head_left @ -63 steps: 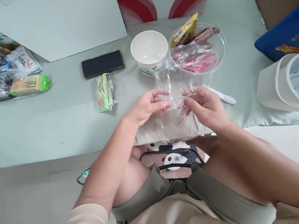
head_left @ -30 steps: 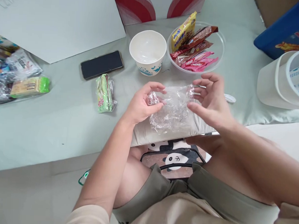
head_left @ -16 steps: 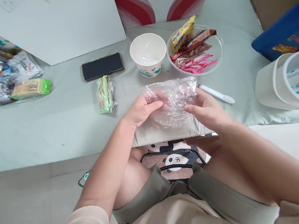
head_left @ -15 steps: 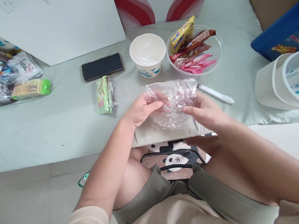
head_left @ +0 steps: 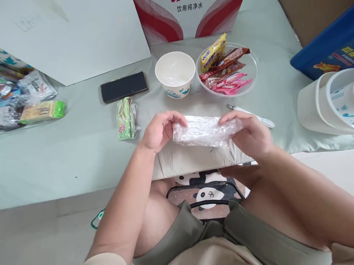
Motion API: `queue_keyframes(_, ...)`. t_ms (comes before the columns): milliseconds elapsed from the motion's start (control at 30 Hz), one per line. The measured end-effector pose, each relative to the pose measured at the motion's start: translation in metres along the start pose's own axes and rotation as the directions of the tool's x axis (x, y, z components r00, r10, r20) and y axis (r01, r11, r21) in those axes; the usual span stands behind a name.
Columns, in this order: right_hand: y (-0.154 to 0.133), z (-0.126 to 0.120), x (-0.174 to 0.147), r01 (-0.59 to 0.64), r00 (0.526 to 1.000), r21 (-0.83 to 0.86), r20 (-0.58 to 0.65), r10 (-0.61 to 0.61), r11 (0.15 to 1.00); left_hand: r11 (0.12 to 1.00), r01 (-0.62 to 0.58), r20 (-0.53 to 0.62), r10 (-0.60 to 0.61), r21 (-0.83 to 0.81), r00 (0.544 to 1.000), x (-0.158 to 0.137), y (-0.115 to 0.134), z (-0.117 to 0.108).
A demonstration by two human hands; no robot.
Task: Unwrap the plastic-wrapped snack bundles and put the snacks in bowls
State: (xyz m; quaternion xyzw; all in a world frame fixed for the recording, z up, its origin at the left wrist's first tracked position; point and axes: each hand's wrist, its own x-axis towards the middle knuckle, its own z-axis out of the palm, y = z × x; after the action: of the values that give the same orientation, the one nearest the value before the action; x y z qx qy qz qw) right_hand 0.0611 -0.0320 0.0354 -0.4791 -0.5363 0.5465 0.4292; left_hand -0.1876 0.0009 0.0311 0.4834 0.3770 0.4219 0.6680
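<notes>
A clear plastic wrapper (head_left: 204, 131), folded into a narrow crinkled strip, stretches between my two hands above the table's front edge. My left hand (head_left: 162, 132) pinches its left end, fingers curled over the top. At the other end, my right hand (head_left: 249, 131) grips the plastic between thumb and fingers. Just behind my right hand lies a white utility knife (head_left: 264, 121), partly covered by it. A white paper cup (head_left: 175, 74) stands upright beyond the wrapper. To the left of my left hand is a green snack pack (head_left: 125, 120) in clear film.
A clear round bowl (head_left: 253, 79) holds several snack packets. A black phone (head_left: 124, 87) lies near a large white box (head_left: 90, 31). Bagged snacks (head_left: 28, 102) sit far left. White tubs (head_left: 310, 105) and a blue container (head_left: 321, 56) stand at the right; a water carton (head_left: 187, 19) is behind.
The wrapper has gone from a wide, loose sheet to a narrow folded strip. My fingers have shifted to its upper edge and curled over it. The camera view has tilted slightly up.
</notes>
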Motion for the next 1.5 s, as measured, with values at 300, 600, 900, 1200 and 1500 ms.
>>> queue_keyframes(300, -0.004, 0.004, 0.001, 0.051, 0.993, -0.228, 0.113, -0.025, 0.972, 0.964, -0.001, 0.157, -0.043, 0.267, 0.987, -0.003, -0.002, 0.003)
queue_keyframes(600, -0.011, 0.02, 0.003, -0.116, 0.949, -0.33, 0.241, 0.202, 0.937, 0.506, -0.378, 0.036, 0.562, 0.775, 0.826, -0.007, -0.006, 0.031)
queue_keyframes(900, -0.003, 0.023, 0.003, 0.119, 0.993, -0.264, 0.026, -0.116, 0.957, 0.885, -0.107, 0.058, 0.09, 0.453, 0.994, -0.008, -0.006, 0.023)
queue_keyframes(1200, -0.064, 0.039, 0.038, 0.335, 0.86, -0.52, -0.172, -0.481, 0.785, 0.945, -0.231, -0.107, 0.261, 0.232, 0.959, -0.011, 0.012, 0.006)
queue_keyframes(1500, -0.11, 0.07, 0.176, 0.394, 0.909, -0.883, 0.333, -0.248, 0.257, 0.943, -0.201, -0.132, 0.242, 0.265, 0.961, -0.018, 0.025, -0.006)
